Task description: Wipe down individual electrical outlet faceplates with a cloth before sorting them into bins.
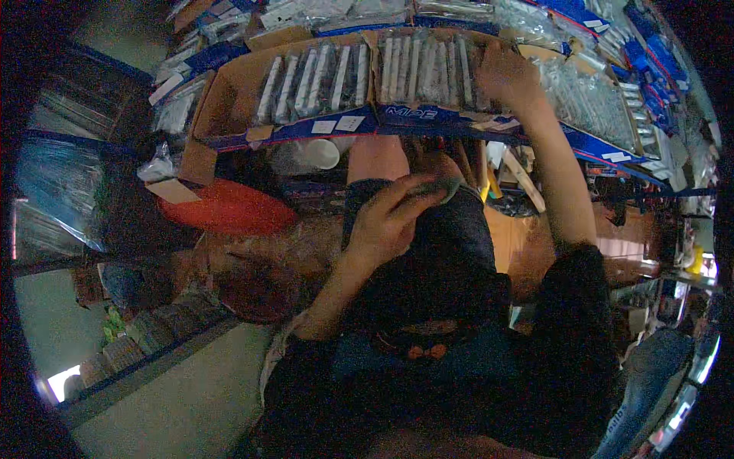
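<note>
My right hand (507, 77) reaches into the right end of an open cardboard box (410, 113) with a blue printed front. Motion blurs its fingers, and whether they grip anything cannot be made out. Beside it, thin plastic-wrapped packs (424, 69) stand upright in a row. Above my lap, my left hand (387, 221) holds a small dark object (444, 188), blurred and partly covered by the fingers. To the left, another open box (226, 109) has several wrapped white-edged packs (312, 80) standing in it and bare cardboard at its left end.
More boxes of clear-wrapped goods (590, 103) line the shelf at right and behind. A red rounded object (229, 206), a loose cardboard flap (198, 163) and a white cylindrical item (322, 154) lie below the shelf. Stacked goods (155, 327) stand at lower left.
</note>
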The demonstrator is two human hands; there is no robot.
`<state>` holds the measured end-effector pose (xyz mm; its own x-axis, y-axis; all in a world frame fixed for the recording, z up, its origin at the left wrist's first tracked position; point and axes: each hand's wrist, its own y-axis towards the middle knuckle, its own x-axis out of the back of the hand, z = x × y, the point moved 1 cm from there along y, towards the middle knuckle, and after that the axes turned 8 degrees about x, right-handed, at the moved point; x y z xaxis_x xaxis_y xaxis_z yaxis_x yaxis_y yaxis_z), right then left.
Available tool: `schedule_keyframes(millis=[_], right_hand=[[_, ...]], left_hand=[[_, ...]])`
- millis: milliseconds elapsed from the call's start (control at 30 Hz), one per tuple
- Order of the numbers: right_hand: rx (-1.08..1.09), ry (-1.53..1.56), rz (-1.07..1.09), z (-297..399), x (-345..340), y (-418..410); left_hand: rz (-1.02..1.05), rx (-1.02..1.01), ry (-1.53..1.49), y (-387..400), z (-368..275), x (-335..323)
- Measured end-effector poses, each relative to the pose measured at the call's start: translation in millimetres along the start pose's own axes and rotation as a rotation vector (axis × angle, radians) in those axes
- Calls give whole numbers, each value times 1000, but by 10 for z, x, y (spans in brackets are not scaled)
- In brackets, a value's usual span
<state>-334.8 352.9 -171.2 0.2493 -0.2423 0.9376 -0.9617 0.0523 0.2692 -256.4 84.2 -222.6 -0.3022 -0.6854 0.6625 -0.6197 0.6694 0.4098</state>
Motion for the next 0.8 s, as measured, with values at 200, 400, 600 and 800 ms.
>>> schedule_keyframes(millis=[200,400,600,800], right_hand=[[48,-233,83,34,95,88],[-143,-114,-25,-82,-165,-13],[-25,-186,-124,-134,-148,32],[27,-60,-40,-28,155,-142]], left_hand=[[-23,-2,-63,-17,3,4],[-27,26,-49,-62,-10,77],[-18,79,-122,-149,-36,113],[-91,-11,-94,-186,-21,121]])
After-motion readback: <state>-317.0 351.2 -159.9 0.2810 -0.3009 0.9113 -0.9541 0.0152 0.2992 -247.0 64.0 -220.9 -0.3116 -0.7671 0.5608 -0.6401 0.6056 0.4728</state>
